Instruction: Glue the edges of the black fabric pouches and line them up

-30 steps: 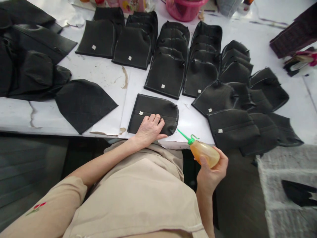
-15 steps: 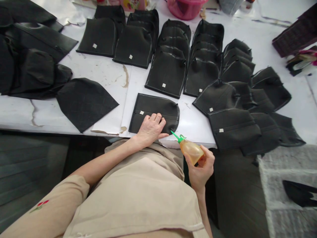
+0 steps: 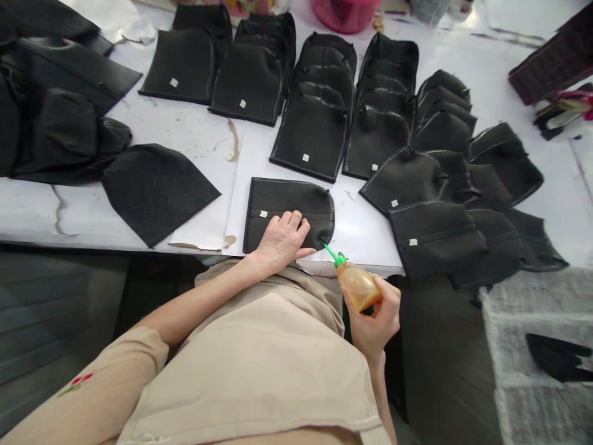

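Note:
A black fabric piece with a rounded right end and a small white tag [image 3: 291, 198] lies at the table's front edge. My left hand [image 3: 282, 239] rests on its lower part, palm down, with the fingers bent a little and the thumb apart. In my right hand [image 3: 374, 315] is a squeeze bottle of amber liquid [image 3: 357, 285], tilted, with its green nozzle pointing up and left. The nozzle tip is at the lower right corner of the black piece. Whether liquid comes out is too small to tell.
Rows of overlapping black pieces [image 3: 309, 133] lie behind and to the right on the white table [image 3: 185, 133]. More black fabric [image 3: 157, 188] is at the left. A pink basin [image 3: 345, 12] stands at the back, a dark box [image 3: 546, 59] at the back right.
The black piece has turned slightly under my left hand. The bottle's nozzle tip has shifted a little to the right along the piece's corner.

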The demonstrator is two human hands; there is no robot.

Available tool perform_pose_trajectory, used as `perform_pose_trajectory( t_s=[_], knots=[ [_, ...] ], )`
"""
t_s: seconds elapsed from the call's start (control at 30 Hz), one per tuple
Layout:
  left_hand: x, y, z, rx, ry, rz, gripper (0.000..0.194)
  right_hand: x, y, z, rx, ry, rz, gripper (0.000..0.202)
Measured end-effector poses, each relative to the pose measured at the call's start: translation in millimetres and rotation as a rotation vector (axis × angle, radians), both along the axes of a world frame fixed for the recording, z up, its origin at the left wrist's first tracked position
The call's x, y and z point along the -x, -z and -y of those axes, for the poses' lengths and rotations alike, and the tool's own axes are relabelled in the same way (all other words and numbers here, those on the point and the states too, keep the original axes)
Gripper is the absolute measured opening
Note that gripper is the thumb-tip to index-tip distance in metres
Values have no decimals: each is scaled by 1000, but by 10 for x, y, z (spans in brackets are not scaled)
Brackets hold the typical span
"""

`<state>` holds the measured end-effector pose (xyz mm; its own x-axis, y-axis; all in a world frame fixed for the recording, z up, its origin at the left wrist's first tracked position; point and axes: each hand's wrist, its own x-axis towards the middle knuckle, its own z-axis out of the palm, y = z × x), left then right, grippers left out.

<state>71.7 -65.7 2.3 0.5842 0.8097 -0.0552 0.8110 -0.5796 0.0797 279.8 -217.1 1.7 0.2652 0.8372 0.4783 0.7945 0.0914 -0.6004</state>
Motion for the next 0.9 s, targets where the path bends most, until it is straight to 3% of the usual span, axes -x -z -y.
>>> perform_pose_trajectory(
  t_s=[0.4,0.9],
  knots=[
    [43,-13,-28,14,13,-2,62,3,8,-28,-6,12,-26,59],
    [96,-63,-90,72,-9,60,46,57,36,36,16,31,-115,62]
  ],
)
